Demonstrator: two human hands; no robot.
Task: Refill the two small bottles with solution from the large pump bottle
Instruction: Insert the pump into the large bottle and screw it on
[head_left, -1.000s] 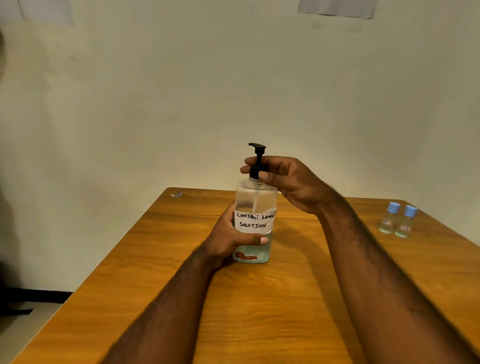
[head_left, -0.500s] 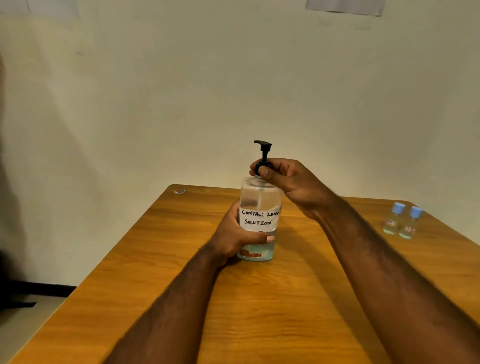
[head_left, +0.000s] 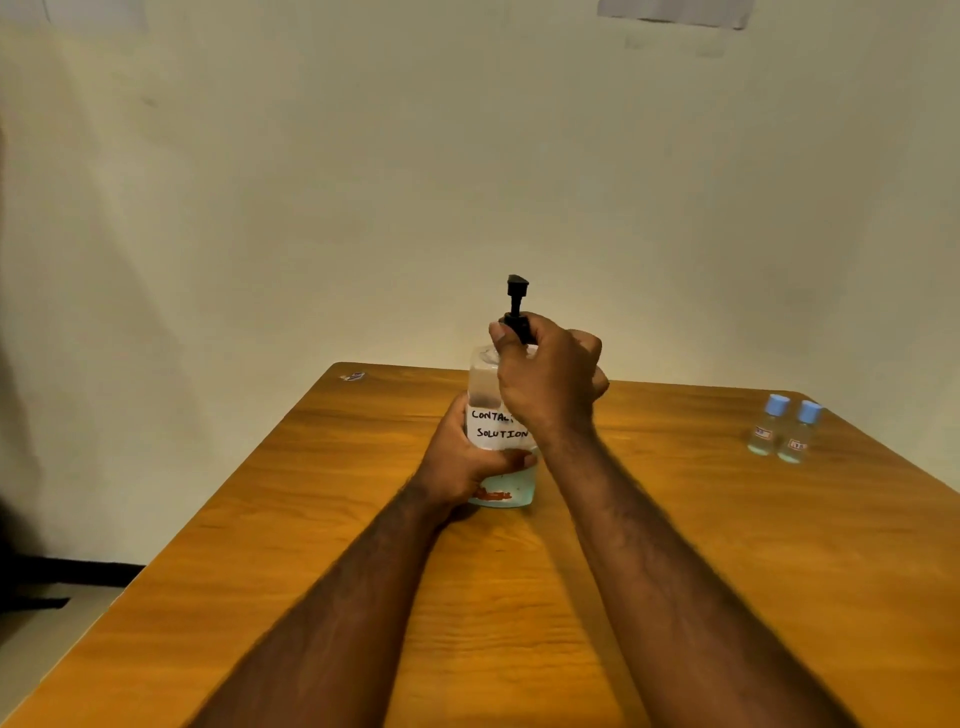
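Fingers of the left grip (head_left: 467, 462) are wrapping round the lower body of the large pump bottle (head_left: 500, 434), which is standing upright on the table (head_left: 675, 545). The right grip (head_left: 548, 379) is clamping thumb and curled fingers on the black pump collar (head_left: 517, 327) at its neck. The first small bottle (head_left: 764, 431) and second small bottle (head_left: 797, 439), both blue-capped, are standing just beside each other near the table's right edge, well apart from the pump bottle.

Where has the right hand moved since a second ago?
Yes. The right hand swung round the pump neck to the near side of the pump bottle, now hiding part of the label it left clear before.
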